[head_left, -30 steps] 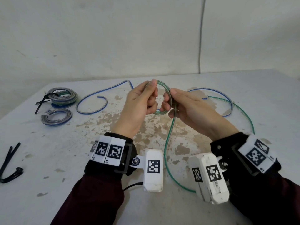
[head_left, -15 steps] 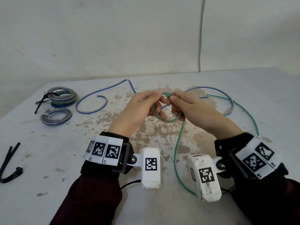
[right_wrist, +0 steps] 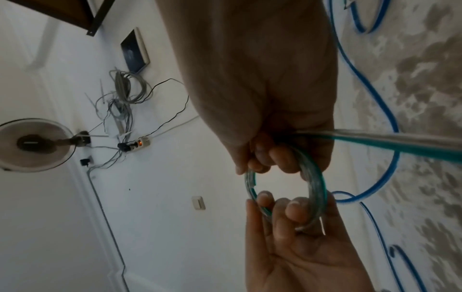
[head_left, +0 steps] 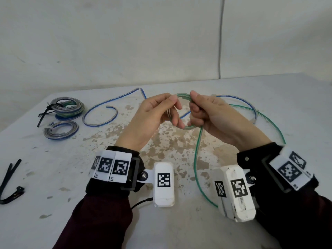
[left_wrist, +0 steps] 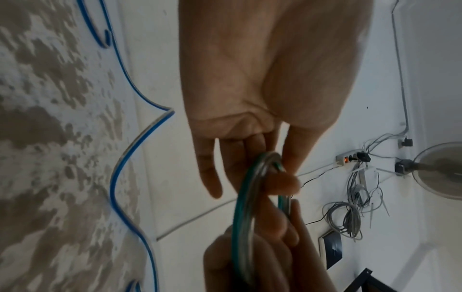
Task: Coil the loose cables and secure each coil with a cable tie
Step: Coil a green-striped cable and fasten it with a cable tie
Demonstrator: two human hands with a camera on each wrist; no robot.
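A small coil of green-striped clear cable (head_left: pixel 183 95) (right_wrist: pixel 316 181) (left_wrist: pixel 243 217) is held above the table between both hands. My left hand (head_left: pixel 161 112) pinches its left side with thumb and fingers. My right hand (head_left: pixel 201 112) grips its right side, fingers curled round the turns. The cable's loose tail (head_left: pixel 196 159) hangs from the right hand to the table and loops round to the right. A loose blue-striped cable (head_left: pixel 100 112) lies on the table behind the hands.
Two finished coils (head_left: pixel 68 106) (head_left: pixel 61 131) lie at the back left, the farther one bound with a black tie. Black cable ties (head_left: pixel 9 180) lie at the left edge. The white table (head_left: pixel 53 177) is stained brown in the middle. A wall stands behind.
The coil swung from upright to tilted and back upright as both hands shifted their hold on it. The tail under the right hand moved right.
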